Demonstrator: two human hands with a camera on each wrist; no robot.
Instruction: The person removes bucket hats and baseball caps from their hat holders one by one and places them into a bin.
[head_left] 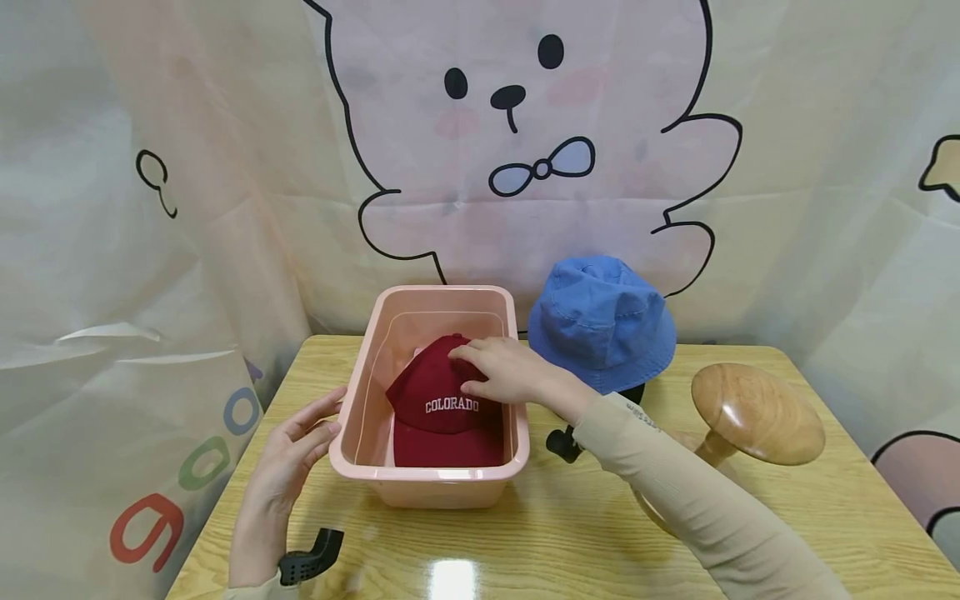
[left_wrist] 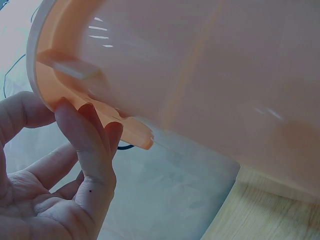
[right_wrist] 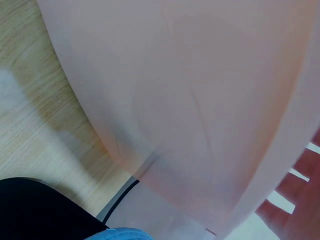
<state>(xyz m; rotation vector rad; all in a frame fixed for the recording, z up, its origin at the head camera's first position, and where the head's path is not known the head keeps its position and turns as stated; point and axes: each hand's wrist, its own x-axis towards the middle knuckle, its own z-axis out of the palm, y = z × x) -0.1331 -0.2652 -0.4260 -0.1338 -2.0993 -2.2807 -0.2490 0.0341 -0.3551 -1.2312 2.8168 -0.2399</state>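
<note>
A pink plastic bin stands on the table with a dark red baseball cap inside, its "COLORADO" lettering upright and brim toward me. At the bin's left rim is my left hand; the left wrist view shows its bent fingers gripping the rim's underside. My right hand reaches over the right rim, with extended fingers resting on the cap's crown. In the right wrist view, its spread fingers show past the bin wall, which hides the cap.
A blue bucket hat sits behind my right forearm, on a mostly hidden dark support. Further right stands a wooden hat stand with a rounded top, its base partly behind my sleeve. A printed curtain hangs behind the wooden table.
</note>
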